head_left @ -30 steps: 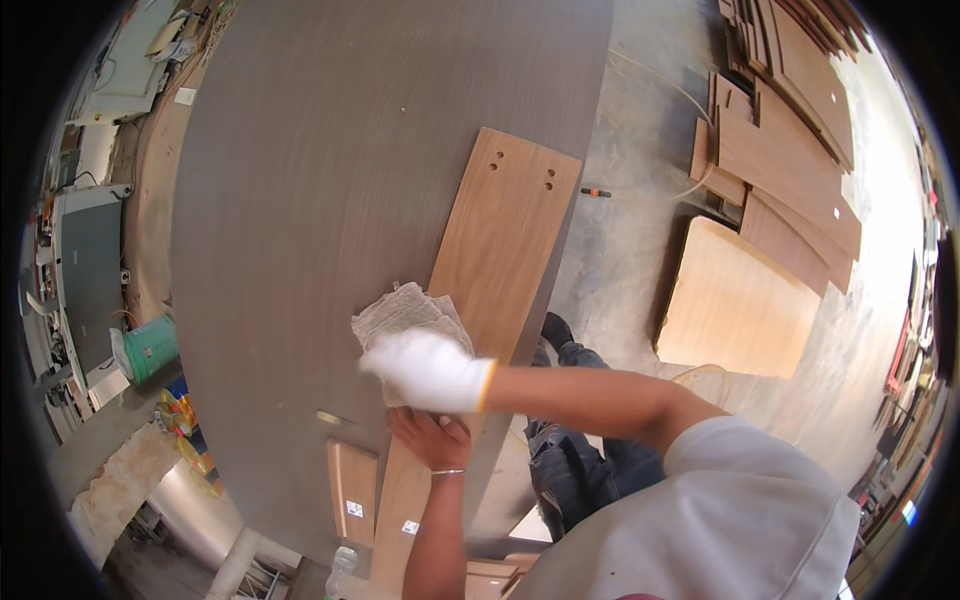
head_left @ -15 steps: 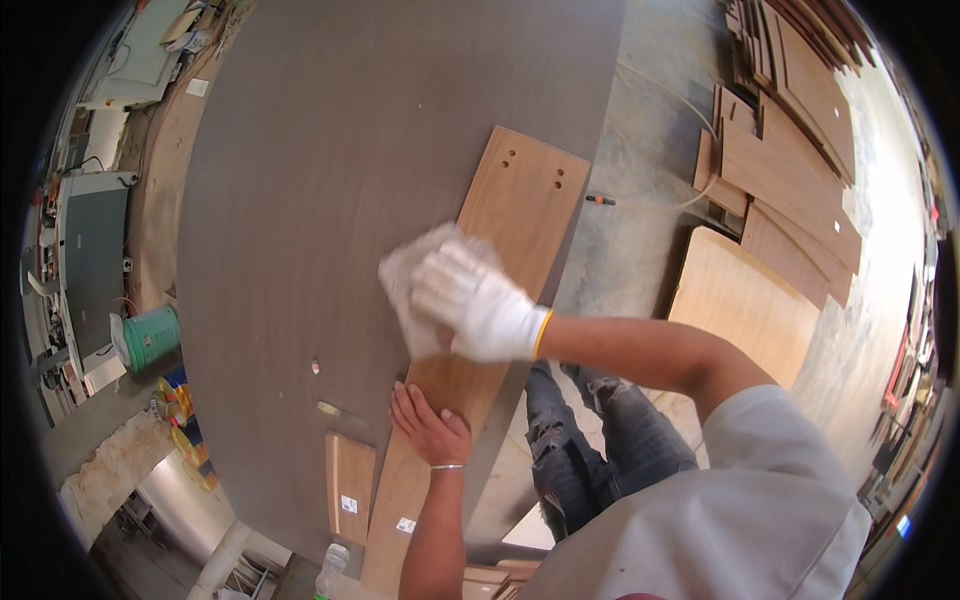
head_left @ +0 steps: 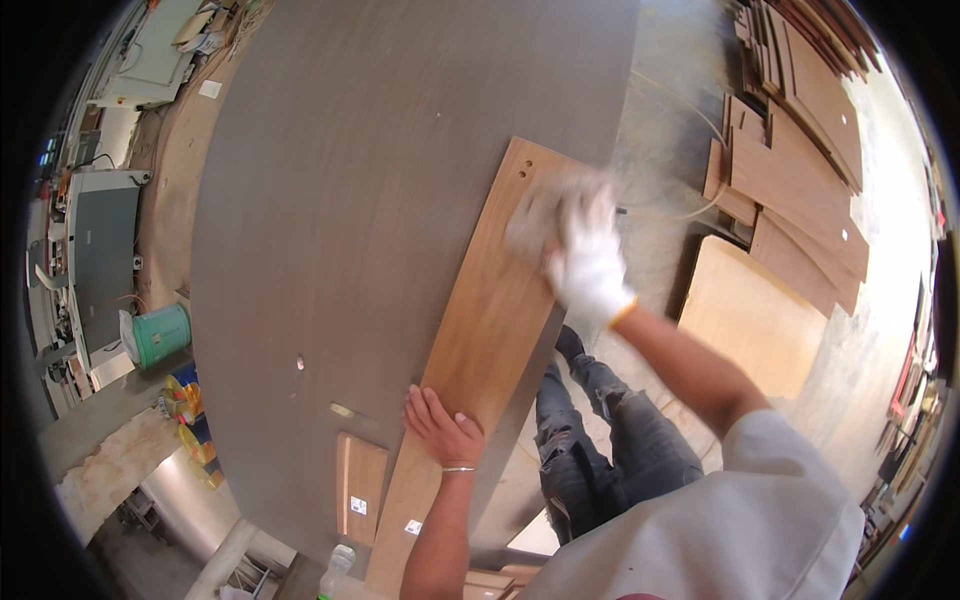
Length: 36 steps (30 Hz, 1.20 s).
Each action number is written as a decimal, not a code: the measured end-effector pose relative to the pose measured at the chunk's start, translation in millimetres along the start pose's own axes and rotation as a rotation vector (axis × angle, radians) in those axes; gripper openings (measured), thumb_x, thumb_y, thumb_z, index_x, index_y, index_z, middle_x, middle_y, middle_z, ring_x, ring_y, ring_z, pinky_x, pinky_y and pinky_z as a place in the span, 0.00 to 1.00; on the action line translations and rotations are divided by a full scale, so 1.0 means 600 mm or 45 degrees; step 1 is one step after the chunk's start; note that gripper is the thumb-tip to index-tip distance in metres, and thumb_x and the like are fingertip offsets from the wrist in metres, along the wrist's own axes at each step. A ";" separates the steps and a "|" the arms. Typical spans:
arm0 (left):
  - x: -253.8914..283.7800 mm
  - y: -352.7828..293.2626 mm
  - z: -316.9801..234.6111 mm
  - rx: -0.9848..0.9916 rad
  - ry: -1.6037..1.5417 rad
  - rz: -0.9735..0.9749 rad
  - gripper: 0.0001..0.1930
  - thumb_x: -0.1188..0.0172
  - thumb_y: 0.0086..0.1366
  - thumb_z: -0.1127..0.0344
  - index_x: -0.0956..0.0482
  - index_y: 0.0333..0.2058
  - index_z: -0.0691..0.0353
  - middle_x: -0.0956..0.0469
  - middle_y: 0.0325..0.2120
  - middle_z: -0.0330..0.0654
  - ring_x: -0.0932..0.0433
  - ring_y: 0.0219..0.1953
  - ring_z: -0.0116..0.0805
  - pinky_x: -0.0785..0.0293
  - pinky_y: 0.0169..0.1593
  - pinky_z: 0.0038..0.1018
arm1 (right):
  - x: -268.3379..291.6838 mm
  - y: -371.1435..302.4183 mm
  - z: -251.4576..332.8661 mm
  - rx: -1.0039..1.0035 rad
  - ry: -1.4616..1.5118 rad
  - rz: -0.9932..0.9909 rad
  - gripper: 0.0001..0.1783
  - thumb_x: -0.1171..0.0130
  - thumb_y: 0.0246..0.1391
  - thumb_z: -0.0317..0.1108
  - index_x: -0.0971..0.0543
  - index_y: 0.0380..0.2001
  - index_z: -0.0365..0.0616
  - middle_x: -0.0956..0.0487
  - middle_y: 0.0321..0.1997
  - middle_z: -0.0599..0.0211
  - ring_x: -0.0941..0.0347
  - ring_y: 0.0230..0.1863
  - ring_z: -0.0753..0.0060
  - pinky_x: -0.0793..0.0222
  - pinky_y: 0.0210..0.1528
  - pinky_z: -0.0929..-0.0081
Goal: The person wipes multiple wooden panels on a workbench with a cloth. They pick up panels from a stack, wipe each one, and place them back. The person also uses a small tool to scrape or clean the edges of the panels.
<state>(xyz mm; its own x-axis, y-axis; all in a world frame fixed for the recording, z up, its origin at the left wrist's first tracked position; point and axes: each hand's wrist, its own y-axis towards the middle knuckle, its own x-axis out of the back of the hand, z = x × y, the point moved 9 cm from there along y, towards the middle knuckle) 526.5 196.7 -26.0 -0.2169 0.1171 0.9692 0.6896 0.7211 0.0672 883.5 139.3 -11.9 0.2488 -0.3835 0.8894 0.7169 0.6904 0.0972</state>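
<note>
A long brown wooden board [head_left: 488, 310] with small round holes at its far end lies along the right side of the dark table [head_left: 330, 200]. My left hand [head_left: 442, 430], bare with a thin bracelet at the wrist, rests flat on the board's near half, fingers stretched out. My right hand [head_left: 590, 255] wears a white glove and presses a pale cloth [head_left: 535, 215] on the board's far end, covering some of the holes. Motion blurs both glove and cloth. Left of the board's near end lies a shorter wooden piece [head_left: 361, 478] with a white label.
A small pinkish object [head_left: 300, 362] and a short pale strip [head_left: 343, 410] lie on the table. A clear bottle [head_left: 338, 568] stands by its near edge. A green bucket [head_left: 160, 335] is at left. Stacked wooden panels [head_left: 790, 180] and a pale panel [head_left: 750, 315] lie to the right.
My right hand has swept the cloth away from me and to the right, from the board's middle and left edge to its far end. My left hand stays on the board.
</note>
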 end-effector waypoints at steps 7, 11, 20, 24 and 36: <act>0.001 -0.003 0.004 0.007 0.023 0.024 0.33 0.57 0.70 0.58 0.41 0.70 0.70 0.41 0.71 0.64 0.40 0.71 0.68 0.48 0.71 0.65 | -0.023 -0.021 -0.058 -0.038 -0.234 0.086 0.48 0.38 0.59 0.39 0.47 0.72 0.22 0.44 0.75 0.24 0.48 0.77 0.26 0.57 0.80 0.41; 0.004 -0.006 0.016 0.015 0.027 0.035 0.34 0.55 0.68 0.59 0.42 0.70 0.70 0.41 0.71 0.65 0.40 0.70 0.69 0.48 0.71 0.67 | 0.014 0.048 -0.041 0.067 -0.253 -0.020 0.46 0.32 0.51 0.43 0.37 0.68 0.28 0.36 0.70 0.25 0.45 0.74 0.25 0.57 0.77 0.33; -0.002 -0.005 0.011 0.055 -0.026 0.082 0.36 0.54 0.67 0.59 0.43 0.71 0.69 0.43 0.72 0.64 0.43 0.72 0.67 0.51 0.73 0.64 | -0.024 0.188 -0.003 0.223 -0.358 0.014 0.35 0.38 0.57 0.40 0.28 0.68 0.46 0.31 0.75 0.53 0.41 0.76 0.48 0.52 0.77 0.49; 0.002 -0.012 0.020 0.087 -0.012 0.112 0.37 0.52 0.66 0.59 0.43 0.71 0.69 0.44 0.73 0.64 0.43 0.72 0.67 0.52 0.73 0.64 | -0.031 0.160 0.161 0.535 -0.144 0.113 0.23 0.34 0.45 0.28 0.19 0.49 0.47 0.22 0.60 0.62 0.36 0.69 0.54 0.43 0.69 0.51; 0.001 -0.013 0.025 0.135 -0.108 0.090 0.37 0.48 0.62 0.60 0.39 0.69 0.68 0.42 0.72 0.60 0.42 0.72 0.65 0.51 0.74 0.63 | -0.045 -0.054 0.238 0.835 0.050 0.377 0.32 0.34 0.42 0.29 0.20 0.57 0.42 0.24 0.66 0.56 0.37 0.74 0.45 0.52 0.80 0.44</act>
<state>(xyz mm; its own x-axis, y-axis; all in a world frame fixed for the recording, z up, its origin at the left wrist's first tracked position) 511.0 201.4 -29.6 -0.2307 0.2242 0.9468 0.6297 0.7763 -0.0304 760.5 215.2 24.6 0.4044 -0.1368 0.9043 0.0802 0.9902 0.1140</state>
